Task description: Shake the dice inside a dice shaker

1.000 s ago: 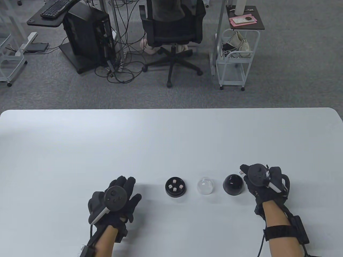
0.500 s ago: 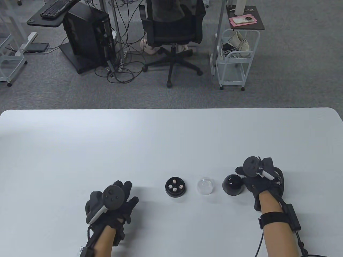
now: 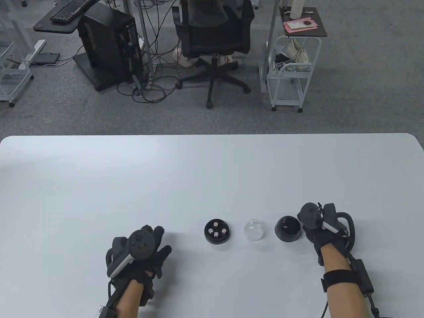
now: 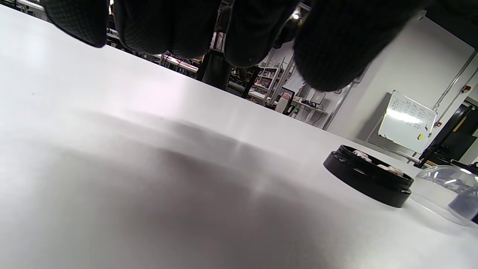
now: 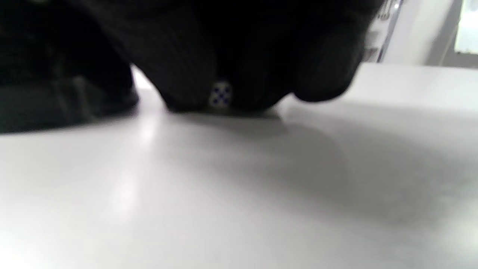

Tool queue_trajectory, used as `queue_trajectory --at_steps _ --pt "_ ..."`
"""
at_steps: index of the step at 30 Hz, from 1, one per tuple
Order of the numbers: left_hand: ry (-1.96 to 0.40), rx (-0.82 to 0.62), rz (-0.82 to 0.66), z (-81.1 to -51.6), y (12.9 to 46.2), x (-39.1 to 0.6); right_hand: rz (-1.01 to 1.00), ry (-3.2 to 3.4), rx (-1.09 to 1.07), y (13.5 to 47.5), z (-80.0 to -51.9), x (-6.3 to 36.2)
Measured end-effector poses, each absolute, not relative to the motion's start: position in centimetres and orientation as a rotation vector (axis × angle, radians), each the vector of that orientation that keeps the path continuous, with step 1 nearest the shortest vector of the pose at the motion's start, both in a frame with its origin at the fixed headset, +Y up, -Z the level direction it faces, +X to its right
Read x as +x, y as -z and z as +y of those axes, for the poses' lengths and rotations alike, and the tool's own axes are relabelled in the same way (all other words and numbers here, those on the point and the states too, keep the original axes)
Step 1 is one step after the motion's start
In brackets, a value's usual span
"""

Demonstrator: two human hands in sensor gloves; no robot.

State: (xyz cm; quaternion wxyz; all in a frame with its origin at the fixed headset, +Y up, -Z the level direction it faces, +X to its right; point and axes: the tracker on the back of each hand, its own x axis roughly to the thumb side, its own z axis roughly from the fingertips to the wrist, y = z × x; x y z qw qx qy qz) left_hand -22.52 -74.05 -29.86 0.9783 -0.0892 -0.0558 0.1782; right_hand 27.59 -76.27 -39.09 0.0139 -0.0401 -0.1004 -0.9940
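A black shaker base [image 3: 216, 231] holds several white dice and stands at the table's near middle; it also shows in the left wrist view [image 4: 368, 179]. A clear dome [image 3: 254, 231] stands to its right, then a black dome cover [image 3: 287, 228]. My right hand [image 3: 303, 217] is just right of the black cover, fingers curled down. In the right wrist view its fingertips [image 5: 186, 86] close around a loose white die [image 5: 221, 94] with blue pips on the table. My left hand [image 3: 150, 238] rests open and empty left of the base.
The white table [image 3: 212, 172] stretches far beyond the objects. An office chair [image 3: 213, 36], a computer tower [image 3: 109, 46] and a white cart [image 3: 291, 69] stand on the floor behind the table's far edge.
My right hand moved over the loose die beside the black cover and curled onto it; the die no longer shows from above. My left hand drew back slightly toward me.
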Motion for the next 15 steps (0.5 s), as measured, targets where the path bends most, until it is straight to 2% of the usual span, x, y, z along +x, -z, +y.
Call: queue_trajectory --at_steps 9,15 --pt "-0.379 -0.181 -0.123 -74.1 29.8 -22.5 -0.211 3.265 0.035 37.0 -75.1 29.2" --pt "-0.393 -0.179 -0.149 -74.1 29.8 -22.3 0.009 3.307 -0.116 35.7 -71.3 26.2"
